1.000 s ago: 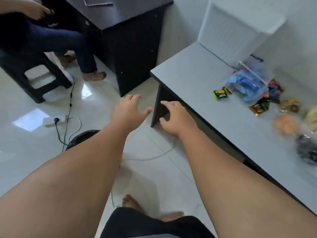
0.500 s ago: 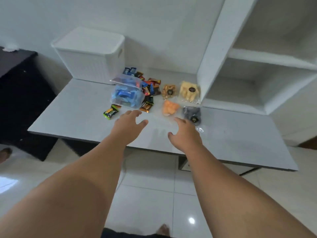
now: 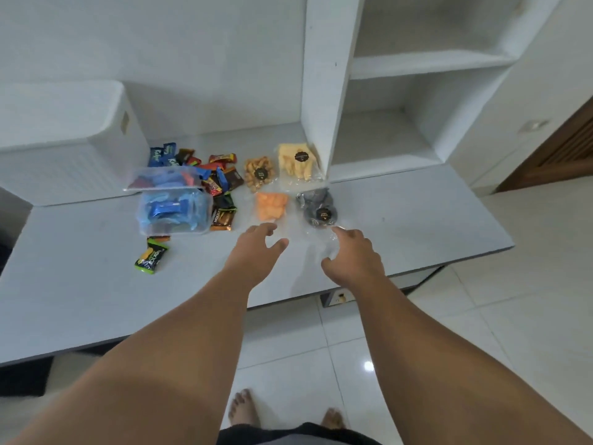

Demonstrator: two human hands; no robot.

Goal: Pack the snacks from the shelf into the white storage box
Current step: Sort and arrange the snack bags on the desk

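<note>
**Both hands reaching over the surface toward the snack bags**

The left hand (image 3: pixel 253 252) and the right hand (image 3: pixel 353 255) are held apart above the grey surface (image 3: pixel 417 220), palms down, fingers spread and relaxed. Nothing is held in either. A second ago they were seen over the floor, with the view turned toward a dark desk. Half a second ago they were at the front edge of the surface. Now they have been brought further in, so packing seems about to begin, though no snack has been gripped yet.

Just beyond the left fingertips an orange snack bag (image 3: pixel 271 205) is lying. A dark snack bag (image 3: pixel 317 207) is just beyond the right fingertips, and its clear plastic edge may be touched by them; this cannot be told. Behind these, toward the back edge, a bag of brown nuts (image 3: pixel 259 173) and a bag of yellow chips (image 3: pixel 296 160) are seen.

To the left a clear plastic tub (image 3: pixel 175 210) is filled with blue-wrapped pieces, and its clear lid (image 3: pixel 163 179) is laid loosely over it. Small wrapped sweets (image 3: pixel 218 178) are heaped beside and behind it. A green packet (image 3: pixel 150 256) lies apart, nearer the front edge.

The white storage box (image 3: pixel 64 149) stands at the back left corner with its lid on, so its contents are hidden. The lid will probably have to be lifted first.
</note>
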